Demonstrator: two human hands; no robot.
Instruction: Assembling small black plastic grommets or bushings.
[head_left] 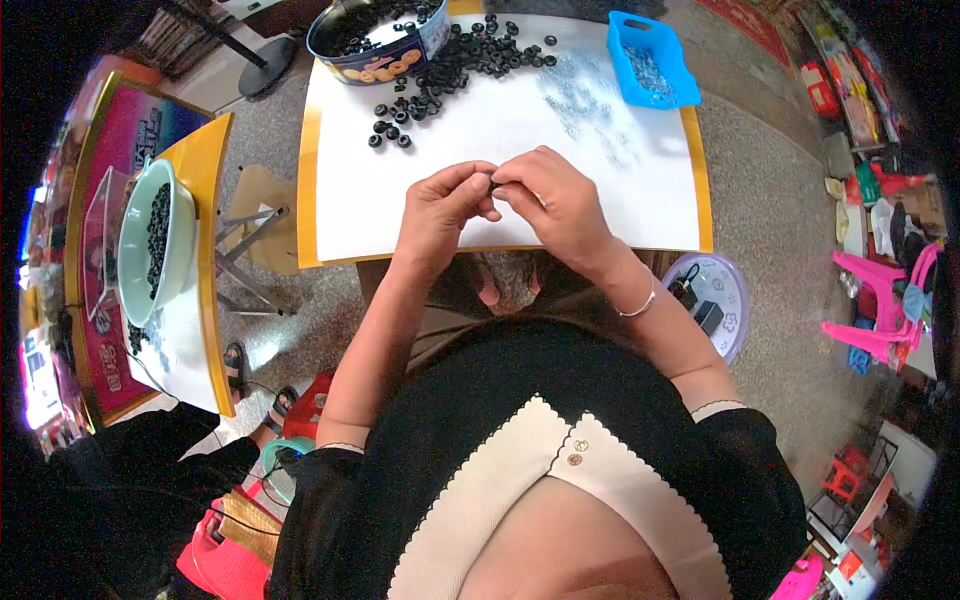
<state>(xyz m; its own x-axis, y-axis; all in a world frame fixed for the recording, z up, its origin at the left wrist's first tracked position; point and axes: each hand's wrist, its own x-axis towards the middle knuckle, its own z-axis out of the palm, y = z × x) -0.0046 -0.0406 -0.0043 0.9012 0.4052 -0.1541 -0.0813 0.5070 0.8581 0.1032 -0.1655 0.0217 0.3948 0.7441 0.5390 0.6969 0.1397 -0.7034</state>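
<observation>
Above the near edge of the white tabletop, my left hand and my right hand meet fingertip to fingertip. Both are closed in a pinch on a small black part, mostly covered by my fingers. Beyond my left hand spreads a loose pile of small black round parts, some showing a hole in the middle. A round tin with more of these parts stands at the far left. Small clear bluish pieces lie scattered past my right hand, beside a blue plastic basket holding more.
Left of my table, a second table bears a pale green basin of black parts. A person in black sits at the lower left. A lilac tub with dark items stands by my right side; a pink stool is farther right.
</observation>
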